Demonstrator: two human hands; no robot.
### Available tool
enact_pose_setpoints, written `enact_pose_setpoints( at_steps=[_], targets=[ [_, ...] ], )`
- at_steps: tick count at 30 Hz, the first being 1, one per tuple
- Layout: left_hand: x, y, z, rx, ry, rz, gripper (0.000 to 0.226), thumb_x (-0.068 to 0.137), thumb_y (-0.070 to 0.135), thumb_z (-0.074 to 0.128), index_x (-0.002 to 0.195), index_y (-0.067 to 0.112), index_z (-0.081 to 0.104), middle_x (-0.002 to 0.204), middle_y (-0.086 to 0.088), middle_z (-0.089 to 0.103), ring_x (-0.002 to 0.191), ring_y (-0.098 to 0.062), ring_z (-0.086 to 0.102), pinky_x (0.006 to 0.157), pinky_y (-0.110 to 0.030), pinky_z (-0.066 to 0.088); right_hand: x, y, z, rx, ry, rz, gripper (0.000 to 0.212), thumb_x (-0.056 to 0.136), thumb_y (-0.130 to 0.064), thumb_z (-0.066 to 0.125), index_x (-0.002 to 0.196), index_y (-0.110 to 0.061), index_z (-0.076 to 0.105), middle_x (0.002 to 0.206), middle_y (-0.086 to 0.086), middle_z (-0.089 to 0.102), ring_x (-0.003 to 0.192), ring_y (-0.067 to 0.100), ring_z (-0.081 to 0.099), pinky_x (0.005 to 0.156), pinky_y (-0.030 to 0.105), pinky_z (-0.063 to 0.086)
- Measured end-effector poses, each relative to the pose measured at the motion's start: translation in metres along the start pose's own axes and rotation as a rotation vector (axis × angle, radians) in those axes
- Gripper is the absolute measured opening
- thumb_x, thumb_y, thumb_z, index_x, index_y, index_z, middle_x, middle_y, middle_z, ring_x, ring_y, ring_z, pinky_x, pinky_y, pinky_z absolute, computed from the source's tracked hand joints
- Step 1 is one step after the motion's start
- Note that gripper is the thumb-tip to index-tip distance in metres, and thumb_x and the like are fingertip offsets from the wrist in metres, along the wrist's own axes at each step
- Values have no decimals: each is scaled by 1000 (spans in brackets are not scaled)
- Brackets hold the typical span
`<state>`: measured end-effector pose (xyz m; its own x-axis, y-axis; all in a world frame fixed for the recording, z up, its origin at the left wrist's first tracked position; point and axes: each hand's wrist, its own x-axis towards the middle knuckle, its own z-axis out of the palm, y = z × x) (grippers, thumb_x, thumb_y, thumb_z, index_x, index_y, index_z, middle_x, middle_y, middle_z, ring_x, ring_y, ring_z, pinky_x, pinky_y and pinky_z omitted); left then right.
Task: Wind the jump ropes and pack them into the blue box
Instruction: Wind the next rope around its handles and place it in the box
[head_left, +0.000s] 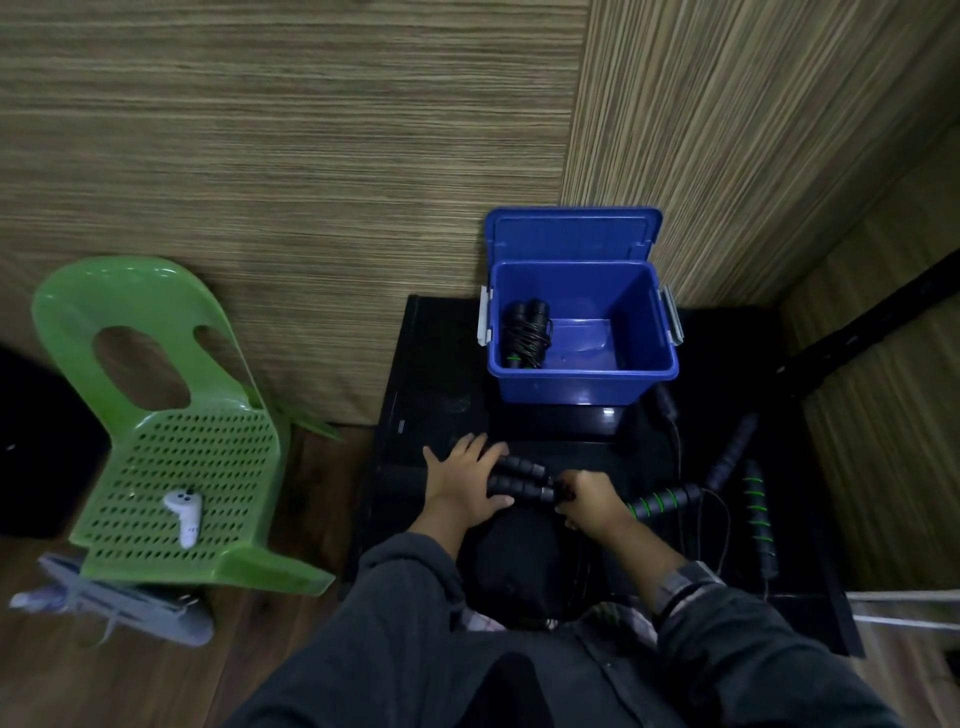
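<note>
Head view: left hand (467, 480), fingers spread and straight, presses two black jump-rope handles (517, 478) lying side by side on the black table (431, 364) at lower centre. Right hand (589, 496), fingers curled, grips the cord end of these handles. Blue box (582, 382), lid open, stands above centre; a wound jump rope (524, 332) lies in its left half. Loose green-ringed handles (662, 501) lie right of the hands.
</note>
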<state>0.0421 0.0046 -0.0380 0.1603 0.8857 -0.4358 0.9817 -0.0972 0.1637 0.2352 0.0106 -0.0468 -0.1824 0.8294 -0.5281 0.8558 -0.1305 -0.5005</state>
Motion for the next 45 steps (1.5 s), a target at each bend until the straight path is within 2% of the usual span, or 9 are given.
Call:
enact_pose_setpoints(
  at_steps=[4, 7, 10, 12, 24, 28, 34, 39, 45],
  targets=[
    [0, -1, -3, 148, 35, 24, 77, 86, 62, 53, 149, 32, 20, 154, 3, 25, 142, -21, 20, 110, -56, 20, -5, -5, -5, -38, 0, -10, 13, 76, -6, 68, 78, -17, 63, 93, 22, 69, 87, 38, 68, 71, 38, 53],
    [0, -3, -5, 219, 23, 19, 80, 85, 64, 53, 150, 31, 20, 155, -1, 24, 142, -22, 21, 112, -59, 14, -3, -2, -5, -19, 11, 8, 37, 74, -7, 71, 59, -26, 42, 80, 15, 64, 85, 37, 68, 71, 40, 54],
    [0, -2, -4, 184, -53, -12, 81, 87, 58, 55, 152, 29, 17, 158, -5, 16, 145, -25, 14, 113, -66, 8, -3, -4, -5, -43, -26, 4, 14, 78, -11, 71, 90, -13, 65, 95, 16, 64, 98, 32, 64, 78, 31, 48],
    [0, -1, -3, 154, -84, -26, 77, 91, 52, 54, 152, 27, 15, 159, -7, 14, 144, -29, 15, 113, -60, 18, -1, -2, -4, -75, -57, -26, 34, 79, -13, 70, 111, -7, 63, 112, 16, 63, 107, 29, 59, 84, 26, 42],
    [6, -5, 5, 240, -92, 20, 82, 92, 60, 45, 154, 23, 7, 158, -4, 17, 145, -29, 15, 114, -59, 11, 14, -4, 4, -104, -153, 5, 53, 85, -19, 65, 134, -7, 48, 131, 18, 50, 121, 34, 49, 101, 30, 38],
    [5, -2, 2, 259, -103, 16, 76, 94, 55, 46, 153, 20, 13, 154, -5, 24, 142, -28, 22, 115, -62, 6, 19, -8, 2, -88, -158, 50, 44, 84, -16, 66, 125, -4, 54, 121, 21, 58, 111, 35, 57, 91, 33, 46],
    [-5, -8, 4, 207, -40, 117, 74, 96, 50, 43, 152, 11, 15, 143, -13, 38, 125, -32, 40, 105, -44, 32, 15, 0, 2, 168, -105, 13, 22, 90, 1, 53, 94, -20, 57, 66, 8, 54, 37, 7, 51, 38, 21, 43],
    [-11, -14, -9, 89, -6, 212, 67, 97, 49, 38, 151, 41, -1, 137, -9, 33, 108, -34, 49, 85, -43, 43, 19, -6, -22, 421, -63, 18, 16, 82, -14, 67, 87, -28, 71, 89, -1, 72, 76, 9, 63, 71, 22, 48],
    [-6, -4, -43, -58, 79, 207, 64, 97, 41, 42, 150, 46, 6, 139, -7, 32, 119, -31, 44, 93, -43, 43, 24, -23, -83, 490, -105, -89, 13, 87, -5, 63, 98, -7, 70, 56, 0, 53, 40, 5, 40, 41, 17, 32]
  ],
)
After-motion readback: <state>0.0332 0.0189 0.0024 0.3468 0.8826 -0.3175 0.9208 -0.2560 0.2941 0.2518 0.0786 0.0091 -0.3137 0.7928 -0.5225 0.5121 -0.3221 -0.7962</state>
